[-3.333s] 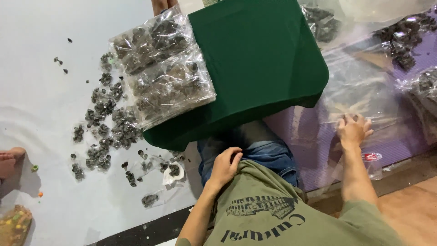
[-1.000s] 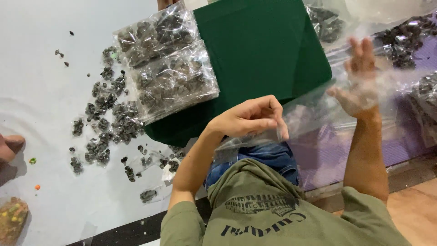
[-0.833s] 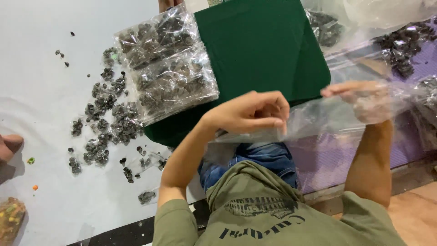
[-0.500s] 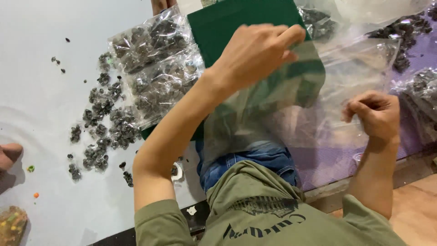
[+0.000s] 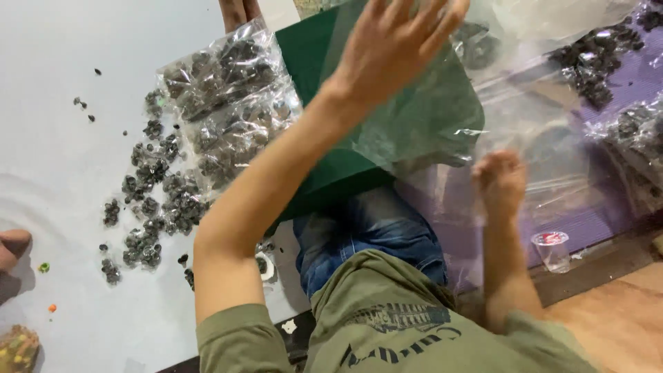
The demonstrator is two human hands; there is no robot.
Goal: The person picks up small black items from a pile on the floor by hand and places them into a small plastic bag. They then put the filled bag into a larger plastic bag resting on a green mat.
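My left hand (image 5: 397,45) is raised high over the green board (image 5: 324,173), fingers fanned, holding up the top of an empty clear plastic bag (image 5: 428,124). The bag hangs stretched across the board's right side down to my right hand (image 5: 501,181), which is blurred and grips the bag's lower edge above my jeans-clad knee. Two filled clear bags of dark small pieces (image 5: 228,103) lie on the board's left edge, beside my left forearm.
Loose dark pieces (image 5: 152,200) are scattered over the white surface at left. More bags of dark pieces (image 5: 594,55) lie on the purple mat at right. A small plastic cup (image 5: 552,250) stands near my right arm. Another person's hand (image 5: 10,245) shows at the left edge.
Both hands picked up the clear bag and spread it. My left hand rose up and away over the board; my right hand dropped lower and moved left with the bag's edge.
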